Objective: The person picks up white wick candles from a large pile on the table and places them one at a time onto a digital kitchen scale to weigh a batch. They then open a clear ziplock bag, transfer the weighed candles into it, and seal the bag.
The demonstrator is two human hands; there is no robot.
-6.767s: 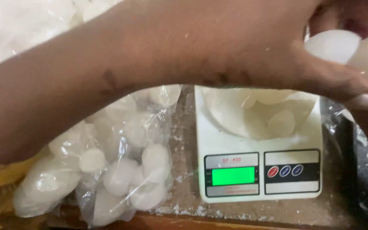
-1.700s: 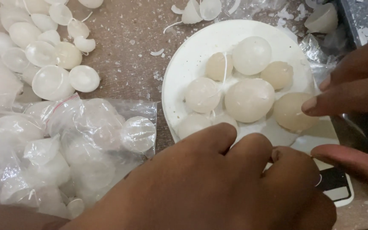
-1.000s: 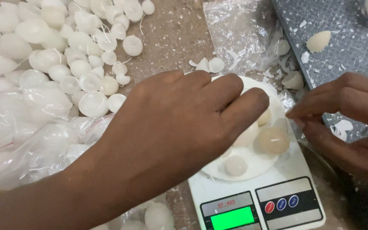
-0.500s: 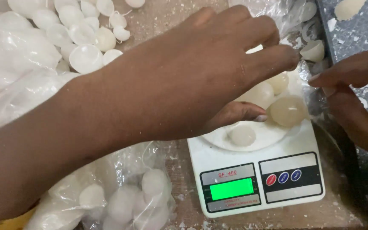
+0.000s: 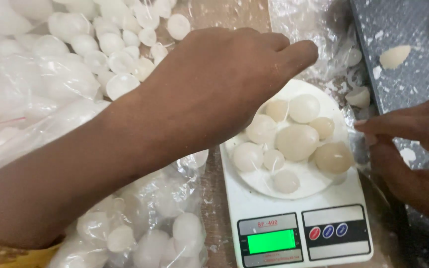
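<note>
A white kitchen scale (image 5: pixel 254 203) with a lit green display (image 5: pixel 270 241) carries a round white plate (image 5: pixel 314 186) holding several pale, translucent round balls (image 5: pixel 298 141). My left hand (image 5: pixel 214 89) reaches across from the left, palm down, fingers together over the plate's far left rim. Its palm is hidden. My right hand (image 5: pixel 413 149) comes in from the right edge, fingertips pinched together beside the plate's right rim, next to the largest tan ball (image 5: pixel 333 158). Nothing shows between those fingertips.
A clear plastic bag of white balls (image 5: pixel 145 233) lies left of the scale, under my forearm. Loose white half-shells (image 5: pixel 120 44) are piled at the top left. A dark grey tray (image 5: pixel 403 44) with white scraps sits at the top right, by crumpled clear plastic (image 5: pixel 304 25).
My left hand has lifted and drawn back up-left, uncovering the balls on the plate. The right hand has stayed by the plate's right rim. The view has shifted slightly.
</note>
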